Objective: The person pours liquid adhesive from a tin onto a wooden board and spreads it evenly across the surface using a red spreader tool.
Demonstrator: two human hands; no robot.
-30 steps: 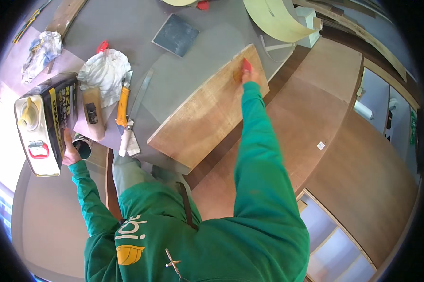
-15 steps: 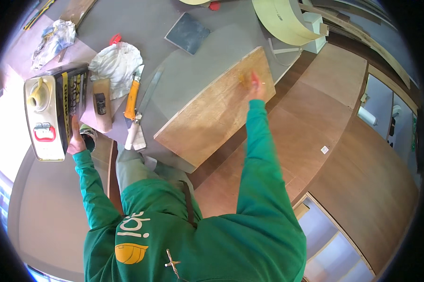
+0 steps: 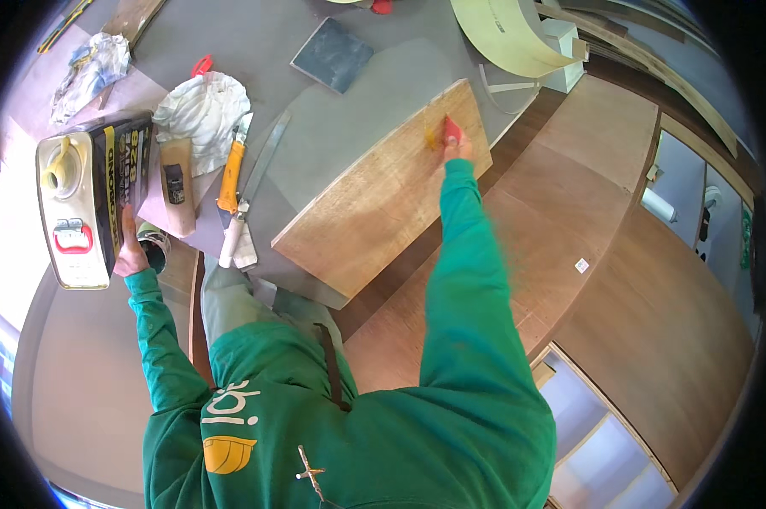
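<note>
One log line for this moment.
left hand: against black-sided can | right hand: holding red tool over wooden board | wooden board: yellow smear beside red tool

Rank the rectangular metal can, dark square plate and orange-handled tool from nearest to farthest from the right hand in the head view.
1. Dark square plate: ahead and left of the right hand.
2. Orange-handled tool: farther left, beside the crumpled white cloth.
3. Rectangular metal can: far left, at the left hand.
</note>
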